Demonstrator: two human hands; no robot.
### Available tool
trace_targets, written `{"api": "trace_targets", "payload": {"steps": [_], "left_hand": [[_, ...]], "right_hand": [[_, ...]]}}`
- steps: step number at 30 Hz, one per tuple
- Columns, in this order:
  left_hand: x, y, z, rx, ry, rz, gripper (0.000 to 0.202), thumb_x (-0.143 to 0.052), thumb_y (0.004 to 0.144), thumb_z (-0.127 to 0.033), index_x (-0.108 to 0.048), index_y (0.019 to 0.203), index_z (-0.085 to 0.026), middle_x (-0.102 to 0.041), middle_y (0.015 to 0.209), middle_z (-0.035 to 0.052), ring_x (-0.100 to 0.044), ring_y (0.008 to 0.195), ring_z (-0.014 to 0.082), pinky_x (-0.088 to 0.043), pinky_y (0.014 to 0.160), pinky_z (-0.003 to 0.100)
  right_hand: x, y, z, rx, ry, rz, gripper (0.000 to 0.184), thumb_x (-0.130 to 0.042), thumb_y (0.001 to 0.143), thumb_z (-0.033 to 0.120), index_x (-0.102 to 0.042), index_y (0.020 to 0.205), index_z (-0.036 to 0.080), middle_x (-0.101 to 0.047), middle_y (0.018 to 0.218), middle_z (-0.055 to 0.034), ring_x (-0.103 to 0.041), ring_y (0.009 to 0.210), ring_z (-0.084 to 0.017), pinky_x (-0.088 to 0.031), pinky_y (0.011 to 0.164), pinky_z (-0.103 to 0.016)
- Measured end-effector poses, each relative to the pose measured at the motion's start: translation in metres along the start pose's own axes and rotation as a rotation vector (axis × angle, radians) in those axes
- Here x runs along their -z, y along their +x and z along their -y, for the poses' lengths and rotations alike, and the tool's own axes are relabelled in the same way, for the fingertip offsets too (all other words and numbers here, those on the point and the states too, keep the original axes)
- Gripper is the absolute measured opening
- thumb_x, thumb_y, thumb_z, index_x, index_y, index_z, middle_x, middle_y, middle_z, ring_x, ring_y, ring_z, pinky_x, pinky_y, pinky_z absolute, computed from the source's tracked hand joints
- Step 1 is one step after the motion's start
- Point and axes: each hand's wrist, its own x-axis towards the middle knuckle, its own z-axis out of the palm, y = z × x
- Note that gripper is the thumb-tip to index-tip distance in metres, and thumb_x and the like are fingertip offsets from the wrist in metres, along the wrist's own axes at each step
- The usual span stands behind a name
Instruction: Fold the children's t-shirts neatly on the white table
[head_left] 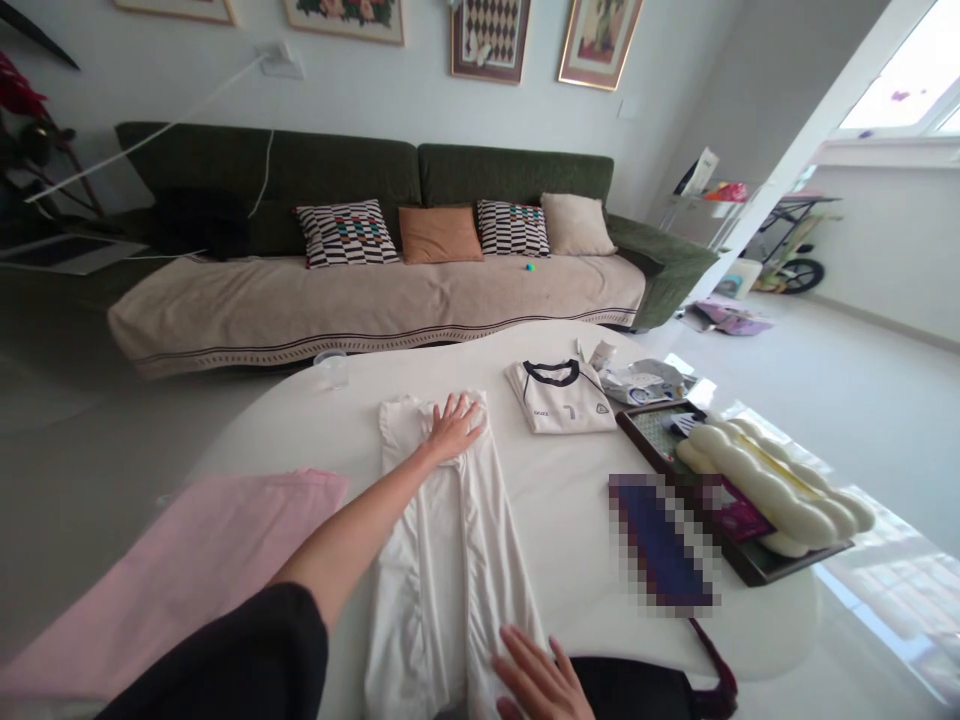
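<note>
Your left hand (454,428) lies flat, fingers spread, on the far end of the long white garment (450,560) on the worktop (562,480), right hand (536,680) open-fingered at its near end, apparently pinning the folds flat.

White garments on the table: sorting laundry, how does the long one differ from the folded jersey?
The long garment lies stretched lengthwise; the jersey is folded compact. The long garment is plain; the jersey has a dark collar. The left hand and right hand rest on the long garment; neither touches the jersey. Both are white.
</note>
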Motion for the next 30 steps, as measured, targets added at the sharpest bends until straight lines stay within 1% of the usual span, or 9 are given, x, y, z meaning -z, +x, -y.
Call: {"api": "trace_targets", "payload": {"steps": [3,5,9,12,15,18,23,27,30], "left_hand": [[-0.005,-0.068,0.001,-0.087,0.004,-0.164,0.057,-0.031,0.088,-0.043,-0.021,0.138,-0.019,-0.012,0.146,0.011,-0.001,0.133,0.0279,-0.014,0.103,0.05],[-0.018,-0.129,0.0,-0.122,-0.003,-0.157,0.059,-0.032,0.087,-0.046,-0.02,0.139,-0.019,-0.013,0.146,0.0114,-0.005,0.133,0.0286,-0.02,0.102,0.049],[-0.053,-0.254,-0.002,-0.289,0.085,-0.05,0.071,-0.041,0.081,-0.055,-0.014,0.14,-0.025,-0.015,0.146,0.0082,-0.014,0.131,0.031,-0.024,0.101,0.047],[-0.074,-0.313,0.001,-0.303,0.223,-0.076,0.076,-0.053,0.077,-0.046,-0.012,0.139,-0.031,-0.021,0.144,0.0049,-0.021,0.129,0.0321,-0.025,0.1,0.048],[-0.081,-0.334,0.009,-0.316,0.29,-0.103,0.075,-0.055,0.076,-0.024,-0.013,0.138,-0.035,-0.026,0.142,0.0005,-0.026,0.128,0.028,-0.029,0.099,0.044],[-0.079,-0.334,0.016,-0.352,0.303,-0.139,0.078,-0.042,0.073,0.0,-0.014,0.138,-0.035,-0.03,0.14,-0.0036,-0.029,0.128,0.0201,-0.031,0.099,0.036],[-0.074,-0.333,0.017,-0.393,0.307,-0.17,0.083,-0.033,0.069,0.009,-0.014,0.138,-0.033,-0.03,0.14,-0.0036,-0.029,0.128,0.0176,-0.03,0.1,0.034],[-0.072,-0.333,0.018,-0.388,0.308,-0.159,0.085,-0.03,0.069,0.011,-0.014,0.137,-0.037,-0.03,0.14,-0.0047,-0.033,0.126,0.0175,-0.033,0.096,0.037],[-0.065,-0.331,0.021,-0.4,0.282,-0.115,0.089,-0.025,0.065,0.013,-0.013,0.136,-0.038,-0.03,0.139,-0.0048,-0.034,0.125,0.0166,-0.033,0.095,0.04]], "right_hand": [[0.005,0.035,-0.005,-0.271,0.023,0.029,0.041,-0.038,0.087,0.026,-0.044,0.127,0.024,-0.04,0.133,-0.0056,-0.039,0.122,-0.019,-0.041,0.093,-0.032],[-0.002,0.061,-0.007,-0.4,0.05,0.078,0.046,-0.034,0.088,0.026,-0.034,0.134,0.022,-0.028,0.14,-0.0059,-0.024,0.129,-0.02,-0.034,0.099,-0.038],[-0.027,0.094,-0.006,-0.492,0.044,0.183,0.05,-0.031,0.088,0.033,-0.025,0.137,0.024,-0.019,0.144,-0.0038,-0.011,0.132,-0.022,-0.022,0.103,-0.047],[-0.032,0.097,-0.002,-0.507,0.037,0.191,0.05,-0.03,0.088,0.034,-0.024,0.137,0.026,-0.018,0.144,-0.0026,-0.01,0.133,-0.021,-0.019,0.103,-0.049],[-0.021,0.083,0.002,-0.482,0.097,0.167,0.048,-0.032,0.087,0.033,-0.03,0.135,0.026,-0.026,0.142,-0.0041,-0.016,0.132,-0.022,-0.022,0.101,-0.049],[-0.009,0.049,0.007,-0.51,0.208,0.029,0.039,-0.036,0.085,0.03,-0.048,0.121,0.023,-0.047,0.129,-0.0076,-0.037,0.122,-0.022,-0.033,0.096,-0.042],[-0.01,-0.019,0.028,-1.02,0.372,-0.24,0.028,-0.04,0.081,0.042,-0.057,0.085,0.02,-0.063,0.081,-0.0075,-0.06,0.078,-0.021,-0.046,0.073,-0.034],[-0.021,-0.027,0.045,-1.279,0.859,-0.293,0.041,-0.052,0.069,0.055,-0.056,0.086,0.018,-0.064,0.082,-0.0076,-0.061,0.079,-0.022,-0.047,0.068,-0.031],[-0.024,-0.014,0.049,-1.321,1.301,-0.32,0.046,-0.057,0.065,0.055,-0.058,0.086,0.014,-0.064,0.08,-0.0061,-0.06,0.076,-0.02,-0.046,0.065,-0.029]]}}
